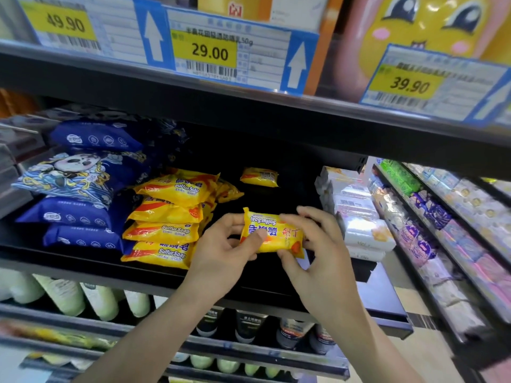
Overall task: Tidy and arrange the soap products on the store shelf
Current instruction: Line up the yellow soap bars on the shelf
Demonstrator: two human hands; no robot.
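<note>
Both hands hold one yellow sulfur soap packet point(276, 233) just above the black shelf point(276, 194), its print upside down. My left hand point(221, 252) pinches its left end between thumb and fingers. My right hand point(318, 244) grips its right end, fingers over the top and thumb under. To the left stands a stack of several yellow sulfur soap packets point(166, 219), labels facing out. A single yellow packet point(259, 176) lies alone deeper on the shelf.
Blue panda-print packs point(80, 183) are piled at the shelf's left. White soap bars point(356, 217) are stacked at its right. Price tags point(210, 52) hang on the shelf rail above. Bottles point(69, 297) and dark tubes point(249, 324) fill lower shelves. Another shelving unit point(442, 230) runs off right.
</note>
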